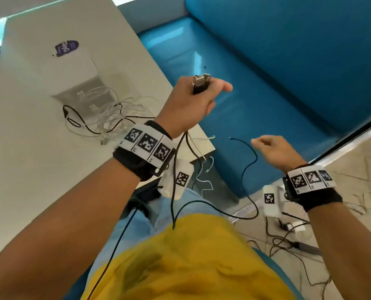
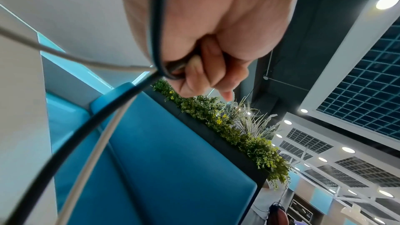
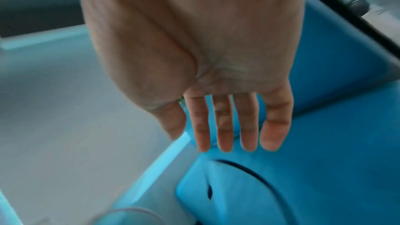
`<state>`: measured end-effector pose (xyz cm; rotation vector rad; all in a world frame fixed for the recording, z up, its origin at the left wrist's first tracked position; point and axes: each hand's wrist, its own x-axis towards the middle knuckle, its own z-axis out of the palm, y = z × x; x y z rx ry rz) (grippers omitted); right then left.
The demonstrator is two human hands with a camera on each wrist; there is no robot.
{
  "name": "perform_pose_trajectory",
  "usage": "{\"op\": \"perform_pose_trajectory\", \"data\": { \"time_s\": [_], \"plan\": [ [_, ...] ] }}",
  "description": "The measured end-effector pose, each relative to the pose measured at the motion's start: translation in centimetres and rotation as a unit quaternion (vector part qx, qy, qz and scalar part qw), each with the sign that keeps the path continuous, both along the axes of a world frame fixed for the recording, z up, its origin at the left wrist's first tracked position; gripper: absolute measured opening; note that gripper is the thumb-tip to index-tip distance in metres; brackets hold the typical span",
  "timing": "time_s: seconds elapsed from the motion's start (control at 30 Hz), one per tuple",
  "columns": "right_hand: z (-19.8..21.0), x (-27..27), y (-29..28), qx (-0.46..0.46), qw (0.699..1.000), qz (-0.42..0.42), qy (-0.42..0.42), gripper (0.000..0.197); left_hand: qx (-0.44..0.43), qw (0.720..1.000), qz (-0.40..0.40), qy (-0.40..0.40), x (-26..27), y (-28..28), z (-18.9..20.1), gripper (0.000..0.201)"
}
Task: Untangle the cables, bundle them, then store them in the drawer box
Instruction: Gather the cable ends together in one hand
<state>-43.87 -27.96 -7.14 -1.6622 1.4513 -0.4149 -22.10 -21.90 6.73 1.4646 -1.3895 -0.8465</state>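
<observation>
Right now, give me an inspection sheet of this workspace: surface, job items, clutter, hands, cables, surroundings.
Surface: white table, left of the person.
Job's things: tangle of white cables on the table; black cable hanging loose over the lap; clear drawer box behind the tangle.
Clutter: purple sticker on the table.
Hands: left hand grips black USB plugs, raised; right hand held out, fingers straight, holding nothing.
Cables: a white cable also runs from the left hand; more black wires on the floor.
Surroundings: blue bench seat; planter of greenery behind it.
</observation>
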Motion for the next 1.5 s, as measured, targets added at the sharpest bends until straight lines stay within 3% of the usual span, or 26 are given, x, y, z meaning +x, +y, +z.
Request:
{"op": "perform_pose_trajectory", "data": {
  "time_s": [0.07, 0.13, 0.23, 0.3, 0.33, 0.43, 0.5, 0.6, 0.7, 0.8, 0.97, 1.13, 1.27, 1.43, 1.5],
  "plan": [
    [2.5, 1.3, 0.4, -0.043, 0.997, 0.001, -0.065, 0.024, 0.012, 1.000, -0.006, 0.015, -0.5, -0.1, -0.4, 0.031],
    [5.1, 2.9, 1.1, -0.023, 0.986, 0.071, -0.147, 0.031, 0.024, 0.998, -0.013, 0.048, -1.2, -0.2, -0.5, 0.035],
    [6.8, 5.1, 2.8, 0.074, 0.936, 0.241, -0.248, 0.062, 0.026, 0.997, -0.021, 0.064, -2.5, -0.4, -0.4, 0.037],
    [6.6, 6.4, 3.7, 0.128, 0.902, 0.295, -0.289, 0.078, 0.030, 0.997, -0.014, 0.066, -3.0, -0.5, -0.4, 0.038],
    [6.5, 7.0, 4.0, 0.150, 0.892, 0.287, -0.316, 0.077, 0.030, 0.997, -0.007, 0.071, -3.2, -0.5, -0.4, 0.038],
    [6.0, 8.0, 4.0, 0.175, 0.894, 0.205, -0.359, 0.047, 0.015, 0.997, 0.003, 0.075, -3.2, -0.6, -0.6, 0.038],
    [5.7, 8.3, 3.9, 0.161, 0.909, 0.185, -0.336, 0.043, -0.002, 0.998, -0.024, 0.049, -3.0, -0.5, -0.8, 0.037],
    [5.3, 8.3, 3.6, 0.126, 0.920, 0.225, -0.294, 0.026, -0.017, 0.997, -0.071, 0.011, -2.7, -0.4, -0.4, 0.037],
    [3.6, 7.9, 2.7, 0.102, 0.935, 0.213, -0.264, 0.020, -0.013, 0.998, -0.063, 0.022, -2.3, -0.7, 0.1, 0.039],
    [1.0, 7.5, 1.9, 0.074, 0.955, 0.187, -0.220, 0.025, -0.018, 0.998, -0.053, 0.017, -2.3, -0.7, 0.2, 0.043],
    [-3.7, 6.3, 0.7, 0.106, 0.972, 0.114, -0.176, 0.037, 0.003, 0.993, -0.114, -0.024, -4.7, 0.2, -0.8, 0.048],
    [-6.4, 4.2, 0.4, 0.105, 0.973, 0.038, -0.200, 0.034, 0.000, 0.991, -0.136, -0.006, -4.7, 0.4, -0.9, 0.048],
    [-7.1, 3.7, 0.5, 0.131, 0.968, 0.043, -0.211, 0.007, -0.021, 0.996, -0.090, -0.006, -4.2, -0.1, 0.0, 0.046],
    [-7.4, 3.8, 1.0, 0.148, 0.961, 0.077, -0.219, 0.008, -0.016, 0.997, -0.070, -0.029, -2.9, -0.3, -0.7, 0.019],
    [-7.7, 3.7, 1.2, 0.147, 0.967, 0.092, -0.184, 0.019, -0.001, 0.998, -0.052, -0.026, -2.6, -0.3, -1.4, 0.021]
  ]
}}
